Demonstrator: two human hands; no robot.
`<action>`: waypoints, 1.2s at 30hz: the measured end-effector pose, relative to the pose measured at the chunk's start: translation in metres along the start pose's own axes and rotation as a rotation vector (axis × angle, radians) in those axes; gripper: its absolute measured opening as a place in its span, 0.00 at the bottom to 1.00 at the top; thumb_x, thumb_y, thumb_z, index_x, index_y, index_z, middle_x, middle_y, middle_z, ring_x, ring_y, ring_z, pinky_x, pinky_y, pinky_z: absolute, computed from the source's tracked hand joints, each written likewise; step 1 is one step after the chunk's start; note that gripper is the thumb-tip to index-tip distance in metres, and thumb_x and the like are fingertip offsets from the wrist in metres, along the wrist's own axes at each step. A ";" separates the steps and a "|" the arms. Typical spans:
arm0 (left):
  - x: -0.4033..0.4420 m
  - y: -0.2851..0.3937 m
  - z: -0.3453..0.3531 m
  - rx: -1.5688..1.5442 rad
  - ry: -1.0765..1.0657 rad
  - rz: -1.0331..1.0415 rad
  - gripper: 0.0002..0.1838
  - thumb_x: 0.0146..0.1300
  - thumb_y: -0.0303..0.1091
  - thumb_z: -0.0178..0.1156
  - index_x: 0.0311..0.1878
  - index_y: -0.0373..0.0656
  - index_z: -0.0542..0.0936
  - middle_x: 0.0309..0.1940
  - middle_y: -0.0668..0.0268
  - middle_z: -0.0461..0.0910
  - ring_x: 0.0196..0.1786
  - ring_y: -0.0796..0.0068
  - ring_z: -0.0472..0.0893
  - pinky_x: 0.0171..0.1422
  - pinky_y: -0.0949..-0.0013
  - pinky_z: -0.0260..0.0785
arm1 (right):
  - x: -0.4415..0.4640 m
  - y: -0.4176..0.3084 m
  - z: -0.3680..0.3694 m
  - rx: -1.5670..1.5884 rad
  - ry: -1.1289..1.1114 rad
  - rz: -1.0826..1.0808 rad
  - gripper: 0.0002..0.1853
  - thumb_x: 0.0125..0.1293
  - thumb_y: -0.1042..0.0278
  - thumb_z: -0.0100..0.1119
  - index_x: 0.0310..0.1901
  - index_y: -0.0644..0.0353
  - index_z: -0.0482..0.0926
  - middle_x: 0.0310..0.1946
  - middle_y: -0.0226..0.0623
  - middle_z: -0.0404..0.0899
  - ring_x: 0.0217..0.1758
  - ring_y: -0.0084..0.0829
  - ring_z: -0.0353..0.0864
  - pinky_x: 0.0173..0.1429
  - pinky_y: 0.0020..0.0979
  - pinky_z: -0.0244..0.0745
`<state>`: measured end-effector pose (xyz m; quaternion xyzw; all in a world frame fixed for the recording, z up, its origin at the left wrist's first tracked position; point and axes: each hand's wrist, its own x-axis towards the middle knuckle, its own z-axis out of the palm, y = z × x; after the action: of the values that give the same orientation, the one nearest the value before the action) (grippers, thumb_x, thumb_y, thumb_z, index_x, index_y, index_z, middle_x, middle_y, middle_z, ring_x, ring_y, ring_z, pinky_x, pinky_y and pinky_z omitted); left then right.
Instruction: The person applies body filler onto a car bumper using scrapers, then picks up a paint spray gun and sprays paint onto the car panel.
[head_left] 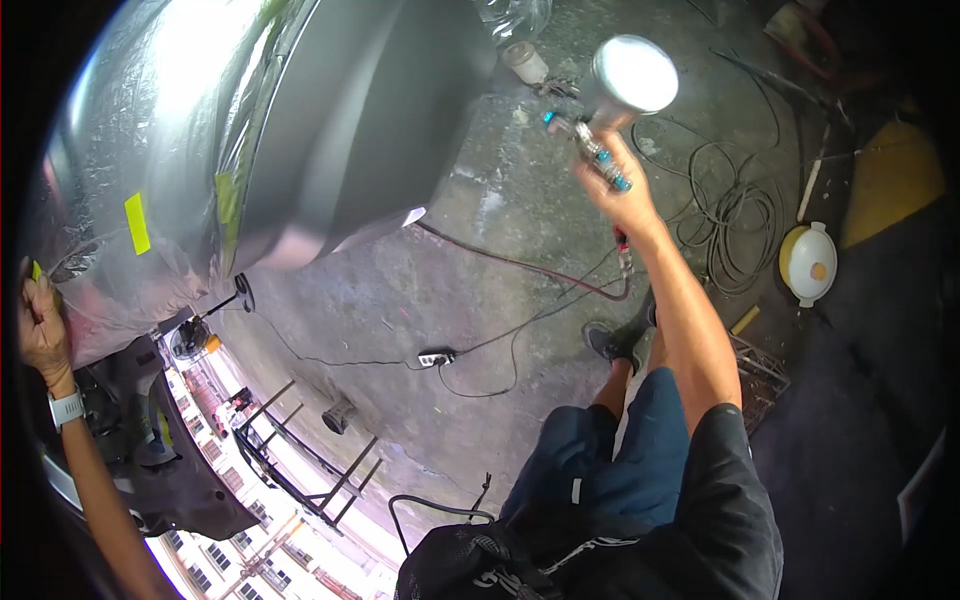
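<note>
My right hand (622, 190) is wrapped around a paint spray gun (590, 140) with blue fittings and a large round metal cup (635, 75) on top. A red fitting and dark red hose (560, 270) hang below it. At the far left, my left hand (45, 325), with a pale watch on its wrist, has bent fingers at the edge of a clear plastic sheet (100, 300); a bit of yellow tape shows at the fingertips. The sheet covers a car body beside a smooth grey panel (350, 120). The gun is apart from the panel.
On the concrete floor lie a coiled hose (740, 220), a power strip (436, 358) with cables, and a second spray gun with a white cup (525, 62). A white lidded pot (810, 265) sits right. A black metal stand (300, 460) and a fan (188, 340) are lower left.
</note>
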<state>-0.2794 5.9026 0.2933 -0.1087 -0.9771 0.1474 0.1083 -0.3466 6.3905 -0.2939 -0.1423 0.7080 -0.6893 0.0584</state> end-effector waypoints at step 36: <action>-0.004 0.023 -0.005 0.213 0.006 0.047 0.18 0.73 0.26 0.58 0.64 0.35 0.76 0.32 0.72 0.69 0.31 0.83 0.65 0.38 0.79 0.64 | 0.039 -0.010 -0.021 0.491 -0.111 0.601 0.16 0.68 0.68 0.67 0.55 0.53 0.75 0.27 0.23 0.76 0.27 0.15 0.75 0.29 0.22 0.69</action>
<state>-0.2698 5.9248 0.2901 -0.1198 -0.9528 0.2525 0.1188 -0.3887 6.3994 -0.2783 0.0526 0.5277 -0.7816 0.3284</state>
